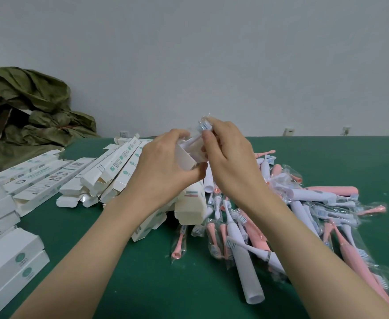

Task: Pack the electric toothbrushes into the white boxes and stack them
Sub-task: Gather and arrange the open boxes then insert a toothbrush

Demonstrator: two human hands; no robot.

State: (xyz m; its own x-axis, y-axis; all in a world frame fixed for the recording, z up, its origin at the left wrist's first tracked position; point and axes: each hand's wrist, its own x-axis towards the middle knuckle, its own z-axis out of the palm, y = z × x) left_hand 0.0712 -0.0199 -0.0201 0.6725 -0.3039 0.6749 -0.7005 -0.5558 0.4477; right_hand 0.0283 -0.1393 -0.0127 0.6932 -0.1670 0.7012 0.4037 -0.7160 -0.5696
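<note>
My left hand (165, 171) grips a long white box (192, 203) near its open upper end, tilted up over the table's middle. My right hand (230, 157) pinches a plastic-wrapped brush head (203, 125) with blue-white bristles, held at the box's open mouth. What lies inside the box is hidden by my hands. A pile of white and pink electric toothbrushes and wrapped brush heads (304, 215) covers the right side of the green table (142, 272). One white toothbrush handle (246, 268) lies nearest me.
Several empty open white boxes (110, 176) lie heaped at the middle left. Closed packed boxes (4, 261) are stacked at the left edge. A green cloth bundle (34, 111) and brown cardboard sit at the far left by the grey wall.
</note>
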